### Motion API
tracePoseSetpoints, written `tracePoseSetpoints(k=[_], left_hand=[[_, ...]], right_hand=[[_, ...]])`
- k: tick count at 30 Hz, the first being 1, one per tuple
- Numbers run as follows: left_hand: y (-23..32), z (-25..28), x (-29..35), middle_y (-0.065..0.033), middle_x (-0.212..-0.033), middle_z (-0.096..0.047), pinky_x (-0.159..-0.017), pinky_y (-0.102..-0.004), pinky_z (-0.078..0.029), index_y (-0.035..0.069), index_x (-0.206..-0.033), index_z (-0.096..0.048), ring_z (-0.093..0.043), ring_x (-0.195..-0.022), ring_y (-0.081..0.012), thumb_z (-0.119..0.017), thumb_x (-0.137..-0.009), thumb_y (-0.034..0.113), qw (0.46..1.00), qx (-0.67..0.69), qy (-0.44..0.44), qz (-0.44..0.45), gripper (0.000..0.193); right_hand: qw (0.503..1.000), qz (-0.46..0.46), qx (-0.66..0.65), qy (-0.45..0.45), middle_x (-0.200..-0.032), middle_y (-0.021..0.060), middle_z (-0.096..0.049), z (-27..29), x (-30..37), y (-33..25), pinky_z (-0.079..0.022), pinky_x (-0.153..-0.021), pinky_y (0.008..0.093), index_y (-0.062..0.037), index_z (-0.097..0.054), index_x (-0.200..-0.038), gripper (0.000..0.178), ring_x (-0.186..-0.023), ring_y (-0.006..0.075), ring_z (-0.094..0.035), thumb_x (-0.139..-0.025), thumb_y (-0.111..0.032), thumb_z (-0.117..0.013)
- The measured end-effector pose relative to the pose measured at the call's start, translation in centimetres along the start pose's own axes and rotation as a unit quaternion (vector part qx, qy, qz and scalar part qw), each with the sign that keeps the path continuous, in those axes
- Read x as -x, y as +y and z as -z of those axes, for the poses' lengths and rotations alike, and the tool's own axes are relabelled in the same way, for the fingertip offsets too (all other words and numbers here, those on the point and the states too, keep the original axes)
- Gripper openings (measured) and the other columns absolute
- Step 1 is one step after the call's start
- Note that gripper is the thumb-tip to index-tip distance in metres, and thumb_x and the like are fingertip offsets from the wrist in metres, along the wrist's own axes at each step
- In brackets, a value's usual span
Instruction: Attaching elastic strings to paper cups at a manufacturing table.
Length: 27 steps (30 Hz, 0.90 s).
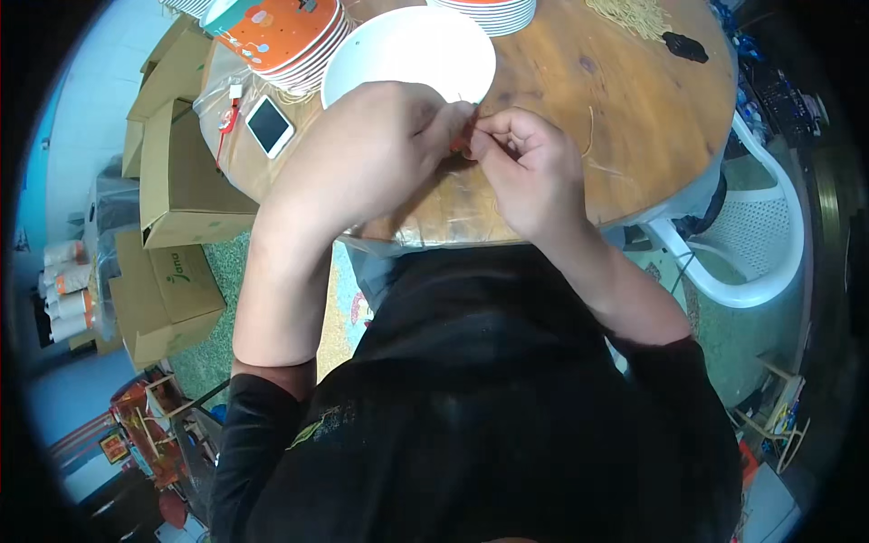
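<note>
My left hand [425, 122] and my right hand [534, 163] meet over the near part of the round wooden table, fingertips almost touching. Between them is a small orange-red piece [463, 144], mostly hidden by the fingers, so its kind cannot be made out. The left fingers are closed around it. On its right side, the right thumb and forefinger are pinched together. Just beyond my left hand lies a large round white container [412, 45], its inside facing up. A thin pale strand [592, 131] rests on the tabletop right of my right hand.
Stacked orange printed paper tubs [285, 36] stand at the far left, with another stack [489, 14] at the back. A white phone [270, 127] lies beside a red cord [227, 122]. Pale strands [634, 14] are piled far right. Cardboard boxes [195, 172] and a white chair [769, 226] flank the table.
</note>
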<state>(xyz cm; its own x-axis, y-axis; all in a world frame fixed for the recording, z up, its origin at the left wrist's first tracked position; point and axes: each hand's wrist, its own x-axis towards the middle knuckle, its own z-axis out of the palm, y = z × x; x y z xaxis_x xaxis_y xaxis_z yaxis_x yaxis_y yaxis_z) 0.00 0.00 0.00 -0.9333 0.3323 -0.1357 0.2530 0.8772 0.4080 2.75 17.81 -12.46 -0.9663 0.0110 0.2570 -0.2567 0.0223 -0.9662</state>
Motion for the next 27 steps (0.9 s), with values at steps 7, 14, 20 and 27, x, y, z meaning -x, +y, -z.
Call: tracePoseSetpoints(k=[7,14,20,27], left_hand=[[-1.1,-1.9,-1.0,-0.0149,-0.097,-0.085,-0.08,-0.0328,-0.062,-0.005,-0.117,-0.081,-0.081,-0.088,-0.0183,-0.077,-0.107,0.017,0.991,0.126,0.009,-0.055,0.024],[-0.6,-3.5,1.0,-0.0119,-0.098,-0.085,-0.081,-0.0303,-0.063,-0.001,-0.117,-0.084,-0.081,-0.089,-0.0145,-0.08,-0.105,0.013,0.979,0.113,0.155,-0.063,0.018],[-1.9,-5.6,0.6,-0.0144,-0.097,-0.083,-0.076,-0.0366,-0.064,0.005,-0.109,-0.084,-0.083,-0.086,-0.0274,-0.079,-0.103,0.01,0.935,0.174,0.288,-0.113,0.01],[-1.5,-5.7,0.4,-0.0134,-0.095,-0.08,-0.077,-0.039,-0.062,0.003,-0.11,-0.082,-0.08,-0.086,-0.0312,-0.078,-0.1,0.005,0.932,0.137,0.292,-0.163,0.011]], right_hand=[[0.999,-0.021,0.009,-0.027,-0.083,0.0114,-0.08,0.6,-0.5,0.4,-0.057,-0.066,0.0282,0.006,-0.075,-0.103,0.012,-0.072,0.0114,-0.074,-0.103,-0.005,-0.079],[0.997,-0.009,-0.028,-0.075,-0.095,0.0125,-0.083,1.5,-0.1,-0.1,-0.061,-0.076,0.0297,0.0043,-0.077,-0.112,0.014,-0.082,0.0122,-0.077,-0.105,-0.008,-0.077],[0.994,-0.01,-0.042,-0.097,-0.098,0.0134,-0.083,1.2,-0.8,0.0,-0.061,-0.079,0.0321,0.0043,-0.078,-0.116,0.017,-0.086,0.0141,-0.078,-0.108,-0.011,-0.075],[0.991,-0.045,-0.055,-0.112,-0.098,0.0131,-0.083,1.1,-0.9,-0.1,-0.061,-0.081,0.0325,0.0041,-0.078,-0.116,0.018,-0.089,0.0144,-0.078,-0.107,-0.012,-0.075]])
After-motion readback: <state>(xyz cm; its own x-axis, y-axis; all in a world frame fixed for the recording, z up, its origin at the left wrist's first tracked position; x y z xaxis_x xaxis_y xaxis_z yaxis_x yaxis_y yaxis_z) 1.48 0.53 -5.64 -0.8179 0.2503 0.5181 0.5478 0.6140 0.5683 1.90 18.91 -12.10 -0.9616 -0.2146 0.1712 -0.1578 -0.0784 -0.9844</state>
